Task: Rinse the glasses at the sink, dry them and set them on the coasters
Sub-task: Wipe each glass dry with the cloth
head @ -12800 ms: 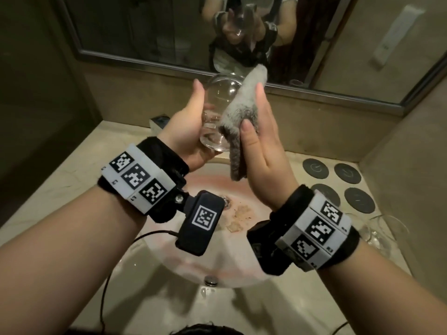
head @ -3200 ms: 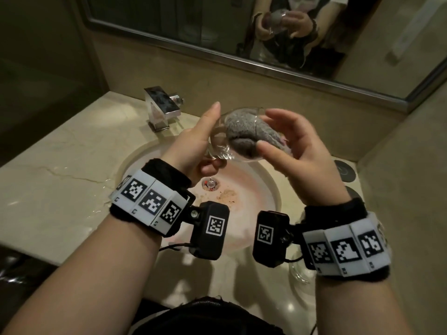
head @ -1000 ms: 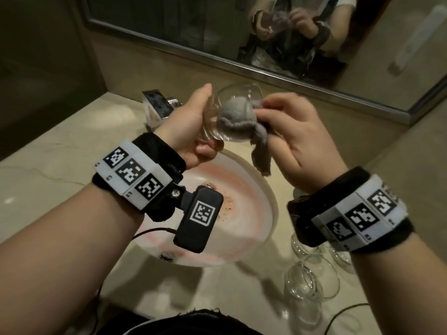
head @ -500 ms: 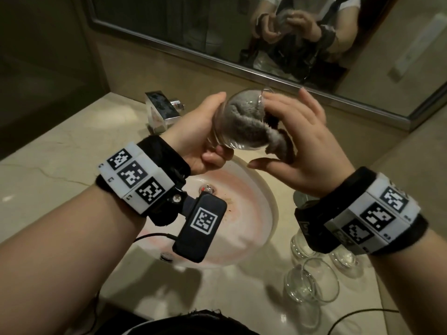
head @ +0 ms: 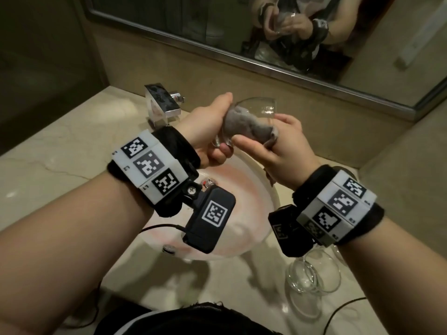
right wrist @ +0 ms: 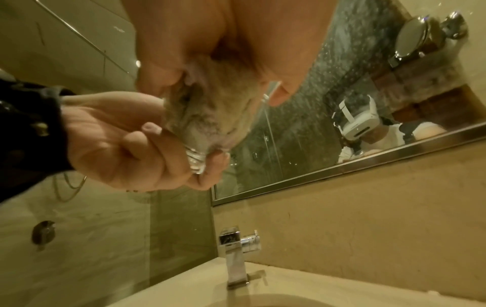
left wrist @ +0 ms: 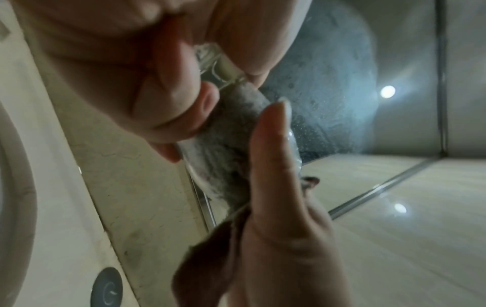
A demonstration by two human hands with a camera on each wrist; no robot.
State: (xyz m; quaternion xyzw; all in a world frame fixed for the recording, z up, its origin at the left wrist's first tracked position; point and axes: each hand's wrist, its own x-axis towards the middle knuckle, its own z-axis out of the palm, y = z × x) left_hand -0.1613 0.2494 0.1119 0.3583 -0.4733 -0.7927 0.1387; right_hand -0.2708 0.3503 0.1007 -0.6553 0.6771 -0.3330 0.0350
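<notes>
Over the sink point(head: 263, 209) my left hand point(head: 208, 131) grips a clear glass point(head: 258, 108) by its thick base, the mouth tilted up and to the right. A grey cloth point(head: 244, 128) is stuffed into the bowl. My right hand point(head: 280, 151) pinches the cloth at the rim, thumb outside and under the glass, fingers on the far side. In the left wrist view the curled left fingers point(left wrist: 168, 108) clamp the glass base point(left wrist: 210, 60), and the cloth point(left wrist: 228, 149) shows through the wall. The right wrist view shows the cloth point(right wrist: 207, 120) filling the glass.
A square chrome faucet point(head: 162, 103) stands at the back left of the basin. Several more glasses point(head: 312, 274) lie on the marble counter point(head: 48, 165) at the front right, under my right wrist. A dark round coaster point(left wrist: 106, 288) lies beside the basin. A mirror point(head: 217, 25) covers the wall.
My right hand has dropped lower, and its thumb now lies under the glass. The cloth sits deeper in the bowl and the glass mouth tips further right. My left grip is unchanged.
</notes>
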